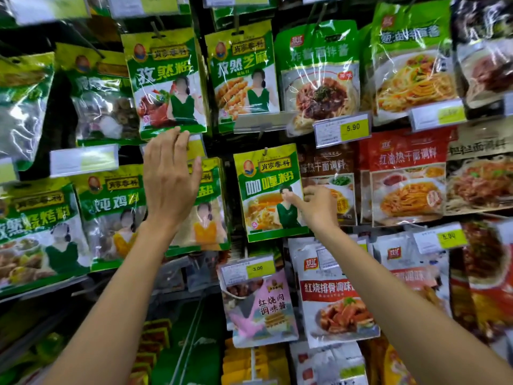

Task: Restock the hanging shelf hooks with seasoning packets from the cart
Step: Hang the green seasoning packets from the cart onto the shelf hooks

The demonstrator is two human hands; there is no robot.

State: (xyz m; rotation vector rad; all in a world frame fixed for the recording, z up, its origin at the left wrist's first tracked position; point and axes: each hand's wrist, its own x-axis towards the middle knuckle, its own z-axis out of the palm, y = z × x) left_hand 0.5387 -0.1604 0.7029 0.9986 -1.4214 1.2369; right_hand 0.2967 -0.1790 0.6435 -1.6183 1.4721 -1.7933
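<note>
- Our right hand (317,208), just right of the frame's centre, pinches the right edge of a green-and-yellow curry packet (266,190). The thumb lies on the packet's front and the other fingers (313,191) curl at its edge.
- The curry packet hangs upright in the centre of the frame from a hook (265,150) that passes through the hole at its top.
- Our left hand (169,179) is raised left of centre, fingers straight and close together, thumb apart, holding nothing.
- Its fingertips reach the bottom edge of a cumin packet (166,81) hanging in the upper middle of the frame; we cannot tell whether they touch it.
- The left palm covers much of a yellow-topped packet (208,212), which hangs just left of the curry packet.
- Just right of the curry packet, partly behind the right hand, hangs a brown packet (327,168). Further right is a red packet (406,179) picturing noodles.
- A yellow 5.90 tag (342,130) sits above the brown packet, and a 3.00 tag (248,269) sits below the curry packet.
- Beneath the 3.00 tag hangs a pink packet (259,304). Just right of it is a white packet (333,298) picturing braised ribs.
</note>
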